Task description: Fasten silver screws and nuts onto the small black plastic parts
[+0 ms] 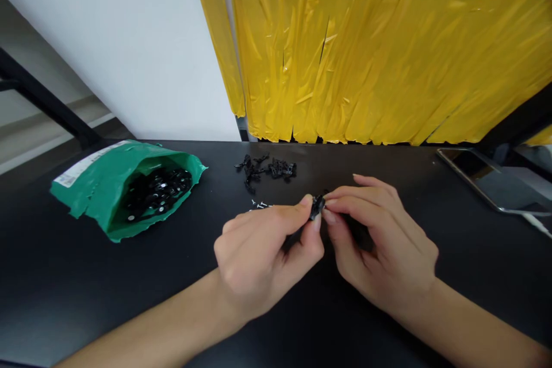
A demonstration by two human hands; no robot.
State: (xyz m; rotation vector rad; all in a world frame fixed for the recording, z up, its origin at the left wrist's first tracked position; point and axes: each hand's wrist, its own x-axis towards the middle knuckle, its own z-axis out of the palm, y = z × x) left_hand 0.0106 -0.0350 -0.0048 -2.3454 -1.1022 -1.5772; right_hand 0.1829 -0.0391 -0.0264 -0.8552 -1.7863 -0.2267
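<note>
Pinching black piece point(317, 207): left hand point(264, 246), right hand point(383, 247). Green bag point(101, 181) gaping, black parts point(158, 190) inside.

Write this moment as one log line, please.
left hand: pinching small black part | right hand: fingertips at same part | beyond hands: silver screws, loose black pieces | left side: open green bag

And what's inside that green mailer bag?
Through the open mouth of the green mailer bag, a heap of small black parts shows, with some whitish spots. Whatever lies beneath the top ones is covered.
</note>
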